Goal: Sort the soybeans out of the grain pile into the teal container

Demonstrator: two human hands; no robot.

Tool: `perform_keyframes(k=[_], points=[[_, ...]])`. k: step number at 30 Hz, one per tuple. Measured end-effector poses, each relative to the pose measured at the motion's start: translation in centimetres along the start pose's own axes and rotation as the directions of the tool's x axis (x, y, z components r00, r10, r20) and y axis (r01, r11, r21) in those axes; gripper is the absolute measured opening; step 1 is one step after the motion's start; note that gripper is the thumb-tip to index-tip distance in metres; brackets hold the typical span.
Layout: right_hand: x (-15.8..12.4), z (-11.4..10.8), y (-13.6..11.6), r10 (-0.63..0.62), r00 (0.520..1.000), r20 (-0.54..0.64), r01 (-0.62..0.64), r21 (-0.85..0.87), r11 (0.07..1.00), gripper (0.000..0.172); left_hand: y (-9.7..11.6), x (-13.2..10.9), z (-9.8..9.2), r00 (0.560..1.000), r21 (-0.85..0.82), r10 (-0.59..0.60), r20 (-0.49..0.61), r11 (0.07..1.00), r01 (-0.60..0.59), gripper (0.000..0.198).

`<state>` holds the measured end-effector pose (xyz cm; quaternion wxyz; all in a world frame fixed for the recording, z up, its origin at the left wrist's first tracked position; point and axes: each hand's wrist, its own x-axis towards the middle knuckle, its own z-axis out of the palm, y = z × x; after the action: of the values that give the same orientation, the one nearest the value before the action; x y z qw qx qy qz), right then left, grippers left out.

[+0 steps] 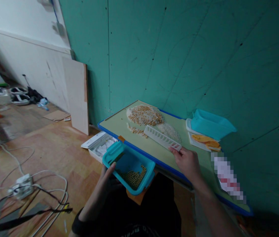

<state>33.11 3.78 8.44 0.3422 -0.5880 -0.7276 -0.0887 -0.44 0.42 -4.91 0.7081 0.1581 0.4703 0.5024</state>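
Note:
My left hand (110, 172) grips the near left rim of a teal plastic container (129, 159), holding it just below the table's front edge. Soybeans (136, 177) lie in its near end. Over the table, the fingers of my right hand (186, 160) are closed on one end of a long white slotted plastic tray (163, 137). The tray's far end is beside a small line of beans (136, 130). Behind it spreads a pile of soybeans mixed with white rice (145, 115), and a patch of mostly white rice (170, 131) adjoins on the right.
On the blue-edged table (149, 146), a second teal container (212, 123) stands at the right near an orange cloth (206, 141). A green wall (179, 56) rises behind. An open white box (101, 144) sits below left; a power strip (22, 186) with cables lies on the floor.

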Motion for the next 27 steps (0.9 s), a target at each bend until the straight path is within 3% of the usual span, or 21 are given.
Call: perform_keyframes(k=[11, 20, 27], points=[[0.1, -0.1, 0.7, 0.048, 0.999, 0.023, -0.048, 0.028, 0.998, 0.039, -0.3, 0.1, 0.2, 1.000, 0.034, -0.002, -0.030, 0.999, 0.003, 0.106], [-0.2, -0.4, -0.1, 0.017, 0.999, 0.045, -0.023, 0.152, 0.988, 0.036, 0.1, -0.9, 0.9, 0.999, 0.062, -0.027, -0.042, 0.998, 0.030, 0.102], [-0.1, -0.2, 0.2, 0.040, 0.999, 0.030, -0.043, 0.127, 0.991, 0.038, 0.1, -0.8, 1.0, 0.999, 0.037, -0.006, -0.042, 0.999, 0.008, 0.103]])
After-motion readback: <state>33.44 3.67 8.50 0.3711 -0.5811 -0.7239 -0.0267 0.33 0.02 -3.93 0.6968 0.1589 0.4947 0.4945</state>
